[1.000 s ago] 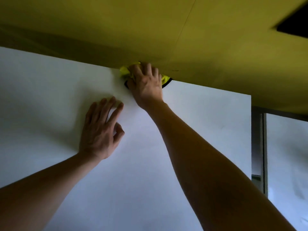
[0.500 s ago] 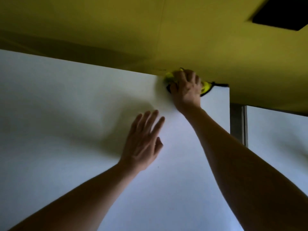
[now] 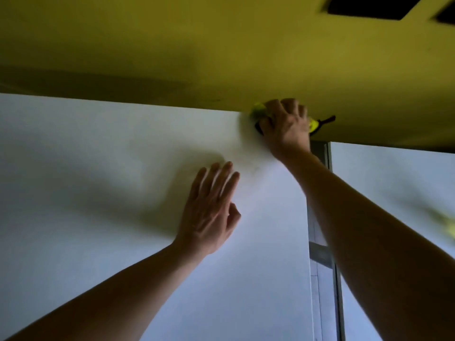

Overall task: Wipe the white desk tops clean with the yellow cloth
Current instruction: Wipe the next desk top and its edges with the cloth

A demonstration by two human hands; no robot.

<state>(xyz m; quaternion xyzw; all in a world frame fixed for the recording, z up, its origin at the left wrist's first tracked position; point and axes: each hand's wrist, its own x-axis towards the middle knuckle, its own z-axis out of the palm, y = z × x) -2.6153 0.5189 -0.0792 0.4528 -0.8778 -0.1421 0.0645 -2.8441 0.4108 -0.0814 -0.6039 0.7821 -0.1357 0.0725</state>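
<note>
Right hand (image 3: 285,129) reaches to the far edge of the white desk top (image 3: 103,242), fingers curled down over the yellow cloth (image 3: 258,111), pressing it onto the desk right where the surface meets the yellow partition (image 3: 221,50). Cloth is mostly hidden under that hand; a bright yellow bit sticks out left of the fingers, another bit with a dark trim pokes out on the right of the hand, against the partition base. Cloth sits at the far right corner of this desk top, touching the partition

Left hand (image 3: 209,212) lies flat on the same desk top, nearer to the person and left of the right hand, well apart from the cloth. Fingers straight and close together, pointing away toward the partition, thumb tucked at the right side, holds nothing. Slight motion blur on the fingers

Both forearms bare, coming in from the bottom of the view. Right forearm crosses over the narrow gap (image 3: 322,254) at the right of the desk, grey frame visible in it. Second white desk top (image 3: 394,183) beyond the gap, right of the right arm. Blurry yellow patch at the far right edge, cannot tell what it is. Dark openings (image 3: 369,6) in the top of the partition, above the right hand
</note>
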